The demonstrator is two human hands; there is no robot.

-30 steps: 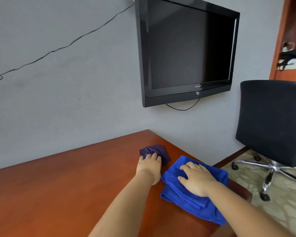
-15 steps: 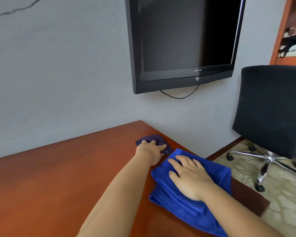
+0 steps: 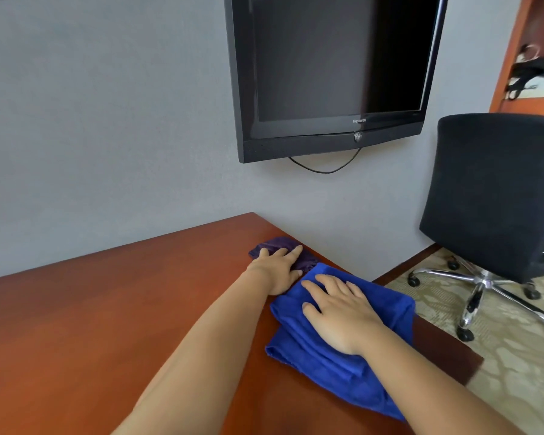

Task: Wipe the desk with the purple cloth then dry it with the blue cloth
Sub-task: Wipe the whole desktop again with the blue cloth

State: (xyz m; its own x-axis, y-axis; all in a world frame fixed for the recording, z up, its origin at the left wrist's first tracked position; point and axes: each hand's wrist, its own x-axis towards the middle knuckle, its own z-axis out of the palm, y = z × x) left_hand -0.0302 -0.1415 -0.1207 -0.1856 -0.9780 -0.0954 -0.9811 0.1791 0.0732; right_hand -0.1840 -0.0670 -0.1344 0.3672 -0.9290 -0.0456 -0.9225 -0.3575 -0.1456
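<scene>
Where hands (image 3: 277,271) press, blue cloth (image 3: 333,359) diagonal.

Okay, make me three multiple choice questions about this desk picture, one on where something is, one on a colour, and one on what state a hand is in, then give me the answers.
1. Where does the purple cloth lie?
A. at the desk's far corner by the wall
B. on the chair seat
C. on the floor

2. What colour is the cloth under the right hand?
A. green
B. blue
C. white

3. How does the left hand lie?
A. raised in the air
B. fingers laid over the purple cloth
C. gripping the chair

Answers:
1. A: the purple cloth sits on the desk near its far corner, close to the wall.
2. B: the right hand rests flat on the folded blue cloth.
3. B: the left hand's fingers lie across the purple cloth, on the desk.
</scene>
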